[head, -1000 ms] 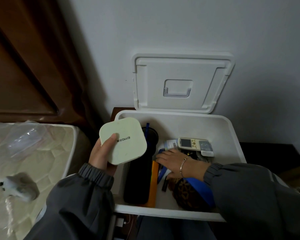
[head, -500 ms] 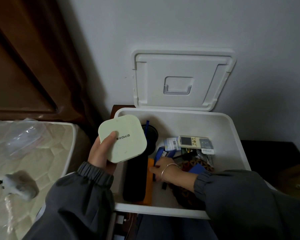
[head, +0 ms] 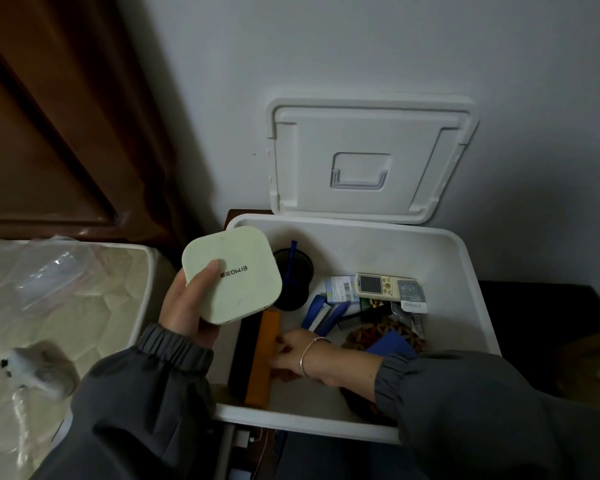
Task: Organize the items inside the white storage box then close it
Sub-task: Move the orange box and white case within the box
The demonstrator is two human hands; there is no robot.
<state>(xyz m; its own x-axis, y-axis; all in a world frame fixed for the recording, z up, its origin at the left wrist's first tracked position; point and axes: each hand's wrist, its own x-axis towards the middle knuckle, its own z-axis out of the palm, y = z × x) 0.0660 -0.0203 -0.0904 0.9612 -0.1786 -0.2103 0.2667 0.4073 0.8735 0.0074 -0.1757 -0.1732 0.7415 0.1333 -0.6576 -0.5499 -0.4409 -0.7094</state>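
Right hand has shifted left across the white storage box, away from the remote control. It now meets the orange oblong item, which lies beside a black oblong item at front left. Its fingers bend against the orange edge; grip not discernible. Left hand, above the box's left rim, clamps a pale square case, thumb on top. The lid stands open against the wall.
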